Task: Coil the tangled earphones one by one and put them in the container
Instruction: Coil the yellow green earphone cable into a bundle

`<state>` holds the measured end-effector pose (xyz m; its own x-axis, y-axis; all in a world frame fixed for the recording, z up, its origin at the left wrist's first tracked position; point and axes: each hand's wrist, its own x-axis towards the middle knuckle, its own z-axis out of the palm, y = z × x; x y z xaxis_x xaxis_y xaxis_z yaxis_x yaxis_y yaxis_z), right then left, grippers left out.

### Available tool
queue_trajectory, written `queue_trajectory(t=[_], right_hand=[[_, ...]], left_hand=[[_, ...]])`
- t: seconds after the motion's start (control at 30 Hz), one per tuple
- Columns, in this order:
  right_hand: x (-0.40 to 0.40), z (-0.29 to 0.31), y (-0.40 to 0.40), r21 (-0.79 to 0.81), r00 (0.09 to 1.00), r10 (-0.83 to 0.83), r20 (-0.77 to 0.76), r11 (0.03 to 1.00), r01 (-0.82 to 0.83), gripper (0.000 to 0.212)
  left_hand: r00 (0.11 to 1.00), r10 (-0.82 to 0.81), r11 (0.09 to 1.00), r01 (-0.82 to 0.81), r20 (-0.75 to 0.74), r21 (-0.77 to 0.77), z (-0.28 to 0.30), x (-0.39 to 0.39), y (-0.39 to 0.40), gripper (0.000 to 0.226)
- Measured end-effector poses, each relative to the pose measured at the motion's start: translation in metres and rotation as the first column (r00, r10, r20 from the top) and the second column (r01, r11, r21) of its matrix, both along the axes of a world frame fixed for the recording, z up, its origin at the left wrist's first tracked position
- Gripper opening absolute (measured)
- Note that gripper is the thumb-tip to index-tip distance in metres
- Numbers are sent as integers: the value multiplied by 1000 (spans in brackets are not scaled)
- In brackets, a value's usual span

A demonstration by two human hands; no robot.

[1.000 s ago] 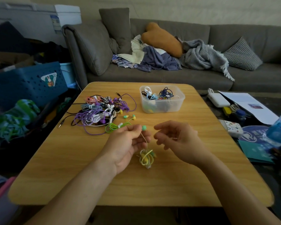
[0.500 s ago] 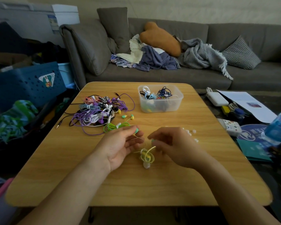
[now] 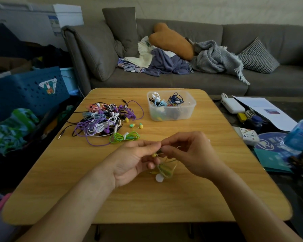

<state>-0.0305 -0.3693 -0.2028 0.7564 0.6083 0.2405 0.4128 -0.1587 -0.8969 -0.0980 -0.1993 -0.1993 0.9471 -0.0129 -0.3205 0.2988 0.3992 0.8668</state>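
Over the middle of the wooden table [image 3: 217, 198], my left hand [image 3: 133, 161] and my right hand [image 3: 187, 154] meet fingertip to fingertip and pinch the cord of a yellow-green earphone [image 3: 165, 169]. Its loose coil hangs between the palms, with a white round tab at the bottom. A tangled pile of earphones [image 3: 101, 121], purple, white, black and pink, lies at the table's far left. A bundled green earphone [image 3: 124, 137] lies at the pile's near edge. The clear plastic container [image 3: 171, 114] stands at the far middle with several coiled earphones inside.
A grey sofa [image 3: 182, 79] with cushions, clothes and a blanket runs behind the table. A blue crate [image 3: 24, 91] and clutter fill the floor on the left. On the right lie papers [image 3: 262, 110], small boxes and a blue water bottle [image 3: 301, 133].
My hands have come together; the right hand moved left and now pinches the cord beside the left fingers. The hanging coil has loosened and dropped a little.
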Motion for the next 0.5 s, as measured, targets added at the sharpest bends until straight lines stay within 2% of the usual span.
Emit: queue_trajectory(t=[0.1, 0.17, 0.27, 0.4, 0.5], right_hand=[[2, 3, -3, -7, 998, -59, 15, 998, 59, 15], [8, 6, -9, -16, 980, -201, 12, 979, 201, 14], [24, 9, -26, -195, 903, -397, 168, 884, 425, 14], [37, 8, -44, -453, 892, -388, 231, 769, 452, 2], [41, 4, -45, -525, 886, -364, 287, 714, 463, 6]], left_hand=[[999, 45, 999, -45, 9, -5, -1, 0, 1, 25], [997, 73, 997, -73, 13, 10, -2, 1, 2, 30], [995, 97, 995, -98, 32, 17, -4, 3, 4, 31], [996, 61, 997, -63, 70, 36, -4, 1, 3, 30], [995, 33, 998, -38, 89, 49, -4, 0, 1, 32]])
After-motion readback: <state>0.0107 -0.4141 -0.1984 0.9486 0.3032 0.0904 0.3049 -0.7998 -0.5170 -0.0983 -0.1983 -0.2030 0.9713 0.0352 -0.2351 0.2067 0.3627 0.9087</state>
